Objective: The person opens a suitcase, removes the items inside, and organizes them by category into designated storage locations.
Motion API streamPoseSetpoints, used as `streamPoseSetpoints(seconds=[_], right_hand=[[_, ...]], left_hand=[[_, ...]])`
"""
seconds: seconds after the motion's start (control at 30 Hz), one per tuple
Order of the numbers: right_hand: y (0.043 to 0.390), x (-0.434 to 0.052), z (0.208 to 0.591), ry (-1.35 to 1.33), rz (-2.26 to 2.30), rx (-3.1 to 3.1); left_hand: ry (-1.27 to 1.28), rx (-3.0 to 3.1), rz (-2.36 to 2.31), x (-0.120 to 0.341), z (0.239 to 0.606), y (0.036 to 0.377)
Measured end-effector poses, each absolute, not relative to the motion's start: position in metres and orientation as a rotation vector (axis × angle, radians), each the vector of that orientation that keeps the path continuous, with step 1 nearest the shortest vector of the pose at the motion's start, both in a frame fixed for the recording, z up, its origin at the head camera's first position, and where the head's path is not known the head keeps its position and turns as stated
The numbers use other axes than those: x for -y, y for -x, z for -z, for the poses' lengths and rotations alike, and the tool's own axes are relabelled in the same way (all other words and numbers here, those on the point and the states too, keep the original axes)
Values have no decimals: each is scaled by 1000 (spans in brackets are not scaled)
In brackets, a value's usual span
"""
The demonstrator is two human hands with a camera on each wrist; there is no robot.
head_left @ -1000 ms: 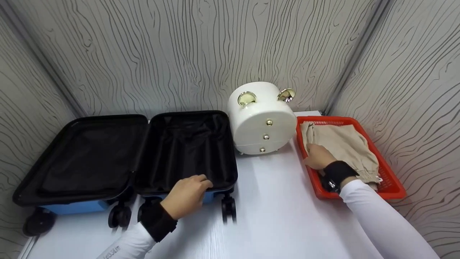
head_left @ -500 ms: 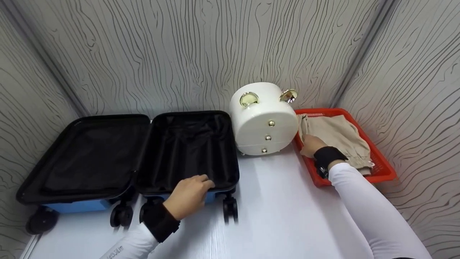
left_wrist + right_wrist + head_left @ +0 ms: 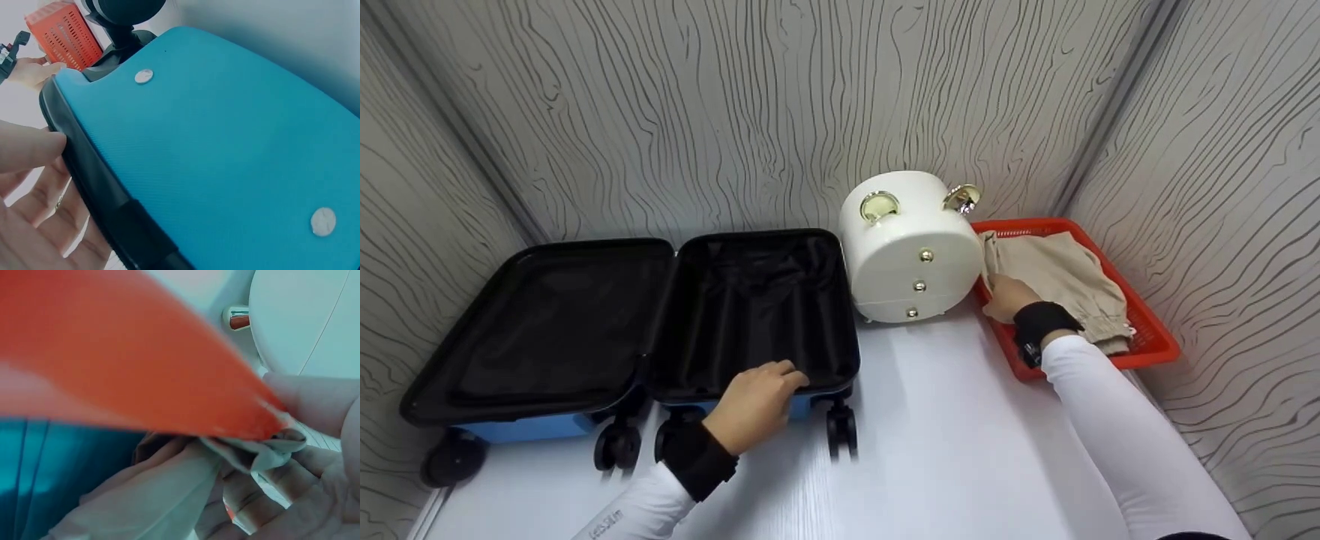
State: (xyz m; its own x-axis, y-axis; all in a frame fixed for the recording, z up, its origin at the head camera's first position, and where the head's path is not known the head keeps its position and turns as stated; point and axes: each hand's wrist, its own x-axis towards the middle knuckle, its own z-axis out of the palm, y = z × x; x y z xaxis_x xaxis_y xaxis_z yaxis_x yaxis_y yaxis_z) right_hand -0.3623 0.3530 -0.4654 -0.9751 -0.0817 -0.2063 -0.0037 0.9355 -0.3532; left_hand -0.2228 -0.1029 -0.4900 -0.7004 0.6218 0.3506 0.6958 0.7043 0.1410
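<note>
An open suitcase with black lining and a blue shell lies on the left of the table. My left hand holds the front rim of its right half, thumb outside on the black edge and fingers inside. At the right, my right hand grips the left rim of a red plastic basket. In the right wrist view the thumb is on the basket's outer side, with the fingers inside against a fold of beige cloth. That cloth belongs to a folded beige garment with a gathered waistband.
A white round cabinet with gold ears and knobs stands between suitcase and basket, close beside the basket's rim. Black wheels stick out at the suitcase's front. Wood-grain panels enclose the table at the back and sides.
The red basket with the garment has slid back and slightly left, together with my right hand, up close to the white cabinet. My left hand stays on the suitcase rim.
</note>
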Motion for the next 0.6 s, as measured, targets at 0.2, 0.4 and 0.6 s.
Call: streamPoseSetpoints(seconds=[0.2, 0.4, 0.6], right_hand=[[350, -349, 440, 90, 595, -2855], [322, -346, 415, 77, 749, -3038], [286, -332, 420, 62, 906, -3244]], left_hand=[[1031, 2648, 504, 108, 487, 227], [895, 2617, 593, 121, 474, 235], [755, 2525, 467, 137, 460, 242]])
